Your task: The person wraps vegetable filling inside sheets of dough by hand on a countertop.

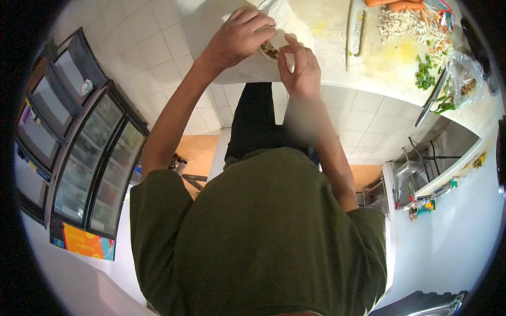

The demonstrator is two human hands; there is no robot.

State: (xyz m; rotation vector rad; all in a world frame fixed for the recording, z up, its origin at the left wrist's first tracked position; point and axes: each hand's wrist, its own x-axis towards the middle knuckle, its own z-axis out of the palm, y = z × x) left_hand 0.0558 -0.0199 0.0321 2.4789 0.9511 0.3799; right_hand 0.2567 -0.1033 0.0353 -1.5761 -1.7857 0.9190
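Note:
A thin, pale wrapper sheet (299,22) lies on the white worktop at the top of the view. Chopped filling with green and reddish bits (270,51) shows between my hands, partly covered by a fold of the sheet. My left hand (243,36) has its fingers curled together over the left side of the wrapper. On the right side, my right hand (299,66) pinches the near edge of the wrapper between thumb and fingers. The fingertips of both hands are close to each other, beside the filling.
Right of the sheet is a white board with a slotted handle (359,32). Beyond it are carrots (403,5), a chopped pale pile (396,25), shredded vegetables (436,41), chopped greens (424,73), a knife (432,98) and a plastic bag (466,79). A glass-door fridge (95,163) stands left.

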